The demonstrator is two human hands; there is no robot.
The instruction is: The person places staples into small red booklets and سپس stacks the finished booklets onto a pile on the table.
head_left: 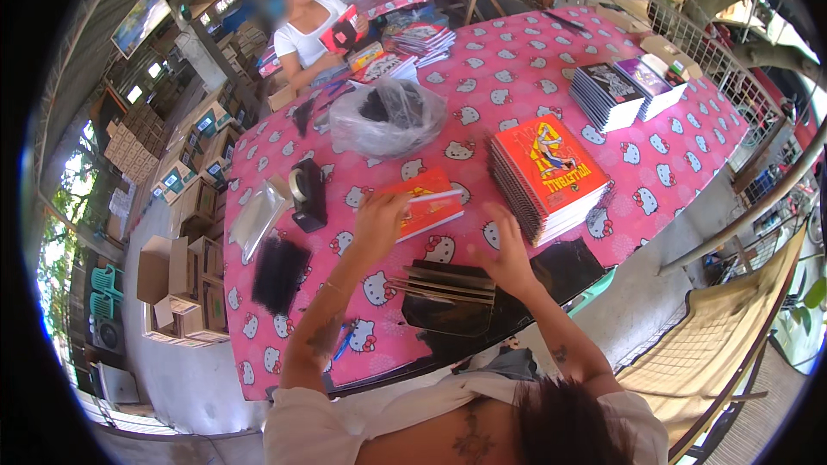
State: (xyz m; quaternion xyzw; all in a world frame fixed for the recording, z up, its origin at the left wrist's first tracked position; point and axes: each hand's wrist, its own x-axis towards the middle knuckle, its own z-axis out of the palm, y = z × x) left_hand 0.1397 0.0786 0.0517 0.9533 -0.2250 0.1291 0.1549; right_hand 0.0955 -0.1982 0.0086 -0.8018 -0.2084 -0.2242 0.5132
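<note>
One wide worktop [482,108], pink and cat-patterned, fills the open-sided room, cardboard boxes [181,297] piled on the floor [177,375] to its left. Across the far side, a co-worker [312,39] in white handles a red book. Here's a clear plastic bag [388,120] with dark contents, and to its right the tall stack of orange-red spiral notebooks [551,172]; darker stacks [607,96] sit beyond. Brown boards [448,291] crowd the near edge between the forearms, tape dispenser [308,195] off left. Left hand [383,220]: its grip pinches the left end of a red booklet [431,200], mid-worktop. Right hand [506,254]: fingers spread, grip released, between booklet and tall stack. Smallest, a blue pen [345,340] lies near the left forearm.
</note>
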